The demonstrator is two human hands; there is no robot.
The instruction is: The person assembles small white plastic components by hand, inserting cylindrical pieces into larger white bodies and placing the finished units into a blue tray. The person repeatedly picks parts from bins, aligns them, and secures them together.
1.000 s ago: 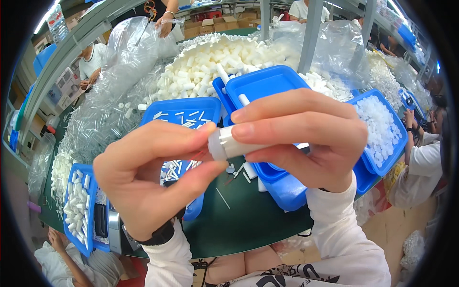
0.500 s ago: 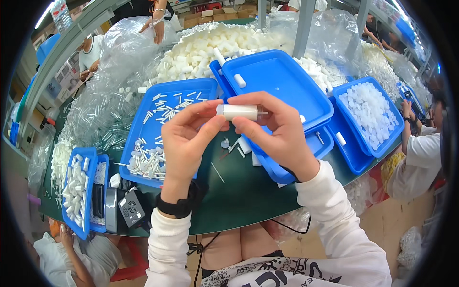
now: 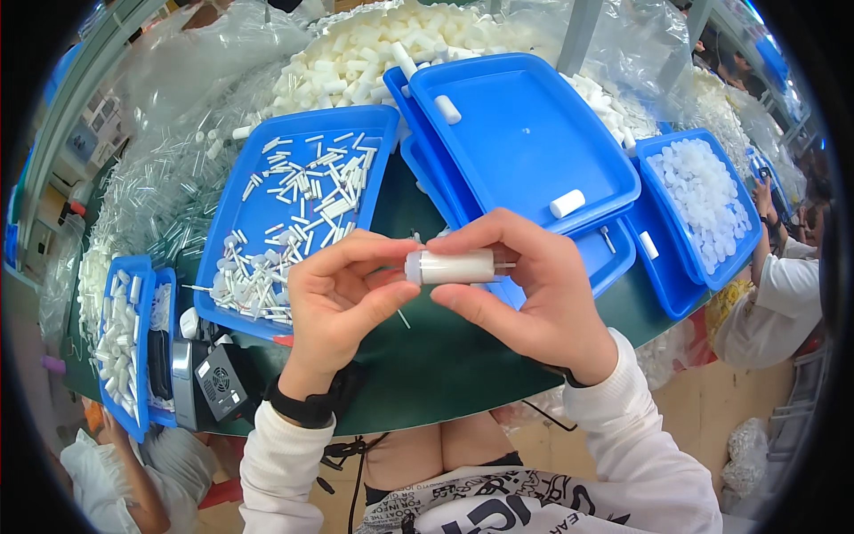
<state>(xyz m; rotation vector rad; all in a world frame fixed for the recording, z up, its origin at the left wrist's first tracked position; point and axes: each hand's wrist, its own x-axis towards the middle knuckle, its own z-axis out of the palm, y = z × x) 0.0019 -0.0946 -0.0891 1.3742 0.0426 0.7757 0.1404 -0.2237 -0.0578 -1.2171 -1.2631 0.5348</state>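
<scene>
Between my two hands lies a clear plastic tube (image 3: 461, 266) with a white filling, held nearly level. My left hand (image 3: 334, 301) pinches its left end, where a pale cap sits, between thumb and fingertips. From the other side my right hand (image 3: 538, 289) grips the tube with thumb and forefinger. A thin clear stem sticks out of the tube's right end, toward my right palm. Both hands are above the green table (image 3: 427, 383), in front of the stacked blue trays (image 3: 525, 116).
At left, a blue tray (image 3: 233, 191) holds small white sticks and capped pieces. A smaller tray (image 3: 142, 356) with white cylinders stands near a black-and-grey device (image 3: 220, 381). At right, another tray (image 3: 712, 278) holds translucent discs (image 3: 698, 191). White cylinders (image 3: 347, 62) are heaped behind.
My hands, still holding the tube, appear lower in the picture and slightly farther right. The view has shifted, so most trays sit a little higher. The grip looks much the same.
</scene>
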